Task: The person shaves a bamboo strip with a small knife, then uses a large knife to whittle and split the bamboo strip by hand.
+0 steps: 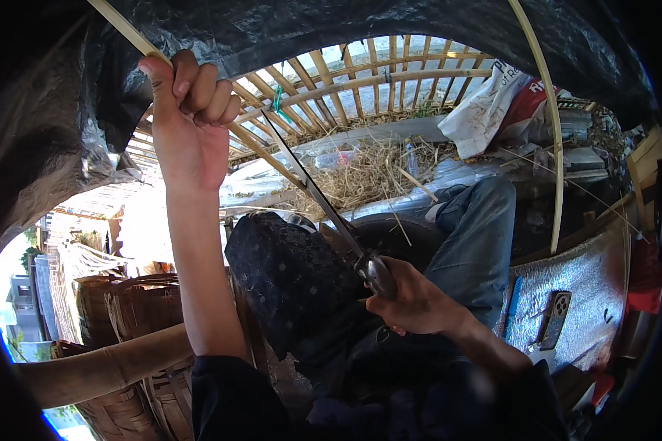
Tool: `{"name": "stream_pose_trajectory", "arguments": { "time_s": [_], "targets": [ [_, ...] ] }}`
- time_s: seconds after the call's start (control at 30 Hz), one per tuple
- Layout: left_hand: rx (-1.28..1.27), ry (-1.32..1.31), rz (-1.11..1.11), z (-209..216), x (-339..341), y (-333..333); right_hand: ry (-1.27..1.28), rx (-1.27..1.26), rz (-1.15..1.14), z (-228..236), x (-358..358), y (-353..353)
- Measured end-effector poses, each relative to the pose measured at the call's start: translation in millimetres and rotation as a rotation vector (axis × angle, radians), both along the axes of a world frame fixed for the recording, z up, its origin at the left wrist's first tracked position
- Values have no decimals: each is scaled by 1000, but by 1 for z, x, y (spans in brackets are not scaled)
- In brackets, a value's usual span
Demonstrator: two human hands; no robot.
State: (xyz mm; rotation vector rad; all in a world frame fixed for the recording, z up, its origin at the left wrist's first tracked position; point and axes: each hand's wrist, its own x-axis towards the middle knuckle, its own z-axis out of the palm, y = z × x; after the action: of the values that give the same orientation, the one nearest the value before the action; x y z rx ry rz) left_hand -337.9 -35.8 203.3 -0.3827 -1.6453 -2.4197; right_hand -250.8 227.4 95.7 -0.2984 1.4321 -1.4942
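My left hand (191, 110) is raised at the upper left, closed round a thin bamboo strip (129, 28). One end of the strip runs up past the thumb; a similar length shows below the fist, slanting toward the blade. In front of my lap, my right hand (419, 298) is wrapped round the handle of a long knife (309, 180). Its narrow blade points up and left, its tip apart from my left hand. The blade crosses the lower strip; whether they touch I cannot tell. Dark patterned cloth (290, 264) covers one leg, and jeans (478, 246) show on the other.
Dark plastic sheeting (309, 18) hangs overhead. Beyond my legs stand a bamboo slat fence (390, 77), straw (368, 173) and a white-and-red sack (493, 110). Another strip (555, 147) hangs at right, above a phone (555, 320) on a silvery mat. A bamboo pole (110, 367) and woven baskets (99, 301) are at left.
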Motion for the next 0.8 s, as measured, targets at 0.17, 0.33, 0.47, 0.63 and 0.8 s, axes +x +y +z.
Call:
{"name": "stream_pose_trajectory", "arguments": {
  "time_s": [0.17,0.33,0.47,0.63,0.8],
  "targets": [
    [11,32,186,-1,4,15,154,-105,-56,18,-10,3],
    [19,58,237,-2,7,30,99,-36,-63,5,-5,2],
    [0,54,296,-4,8,30,69,143,68,7,-11,3],
    [3,93,236,-4,8,33,278,-9,-33,18,-15,8],
    [-19,80,304,-1,2,44,21,85,8,-19,-1,4]
  ]
}}
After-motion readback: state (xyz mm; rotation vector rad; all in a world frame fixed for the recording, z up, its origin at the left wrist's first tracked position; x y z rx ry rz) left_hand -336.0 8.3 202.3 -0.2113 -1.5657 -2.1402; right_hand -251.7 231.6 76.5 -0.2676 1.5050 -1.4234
